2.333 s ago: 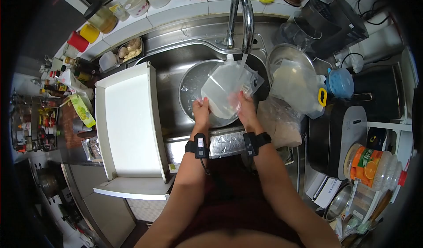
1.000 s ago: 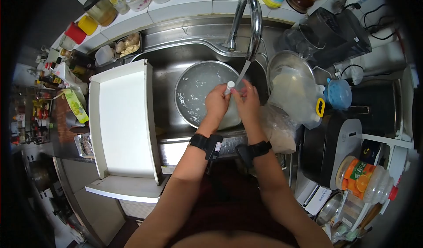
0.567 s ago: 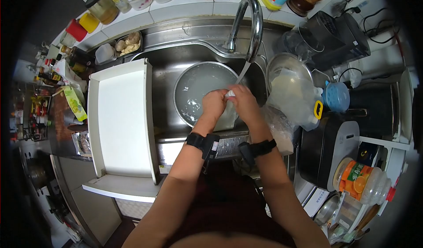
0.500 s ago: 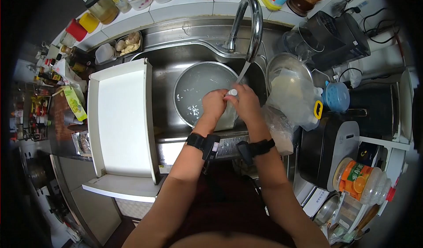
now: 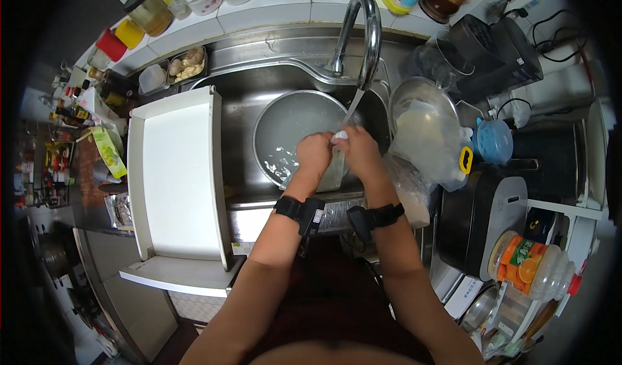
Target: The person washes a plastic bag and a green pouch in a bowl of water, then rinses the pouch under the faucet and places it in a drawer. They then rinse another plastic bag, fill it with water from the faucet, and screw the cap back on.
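Over a metal basin (image 5: 258, 146) of cloudy water, both my hands come together just under the faucet's water stream (image 5: 352, 108). My right hand (image 5: 360, 150) has its fingers closed on a small white cap (image 5: 340, 136). Right against it, my left hand (image 5: 313, 152) is closed around the neck area below the cap. A translucent plastic container (image 5: 333, 176) hangs down between my wrists, its shape mostly hidden by the hands. The basin sits in the steel sink (image 5: 238, 115).
A white drawer-like tray (image 5: 178, 171) lies left of the basin. The curved faucet (image 5: 374, 38) arches over from behind. On the right stand a steel bowl (image 5: 405, 88), a translucent jug with a yellow handle (image 5: 466, 160), a plastic bag (image 5: 405, 182) and a black appliance (image 5: 476, 226).
The white cap has tilted and is now more covered by my right fingers. Both hands stay in nearly the same place, and the glints on the basin's water have shifted.
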Available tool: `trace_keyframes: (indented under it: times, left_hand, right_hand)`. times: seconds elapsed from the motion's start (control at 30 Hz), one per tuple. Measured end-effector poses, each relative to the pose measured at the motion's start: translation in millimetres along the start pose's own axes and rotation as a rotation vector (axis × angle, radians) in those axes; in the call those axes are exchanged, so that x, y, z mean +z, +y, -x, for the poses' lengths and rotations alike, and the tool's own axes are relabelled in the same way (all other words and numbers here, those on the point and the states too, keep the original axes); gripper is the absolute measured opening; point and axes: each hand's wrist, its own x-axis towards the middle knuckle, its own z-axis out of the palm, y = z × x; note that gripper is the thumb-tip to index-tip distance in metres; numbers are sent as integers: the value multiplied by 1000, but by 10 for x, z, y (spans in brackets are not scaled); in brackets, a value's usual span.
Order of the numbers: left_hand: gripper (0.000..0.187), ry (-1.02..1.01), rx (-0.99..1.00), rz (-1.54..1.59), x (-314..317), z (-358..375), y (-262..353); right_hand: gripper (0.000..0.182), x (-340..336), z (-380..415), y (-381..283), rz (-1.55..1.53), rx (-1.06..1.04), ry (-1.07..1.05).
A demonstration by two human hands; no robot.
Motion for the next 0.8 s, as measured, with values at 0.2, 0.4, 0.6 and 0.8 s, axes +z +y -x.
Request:
trace_keyframes:
  times: [0.2, 0.4, 0.6, 0.8]
  left_hand:
    - [17, -28, -19, -14, 0, 4, 24]
    - [15, -46, -85, -9, 7, -8, 14]
    - [13, -66, -138, 127, -64, -12, 23]
    - [12, -62, -132, 128, 4, -88, 56]
  right_hand:
    - [26, 64, 17, 42, -58, -231, 227]
    - [30, -28, -3, 66, -198, -276, 194]
    - [29, 217, -49, 381, -430, 62, 339]
    - [26, 386, -59, 507, -511, 82, 278]
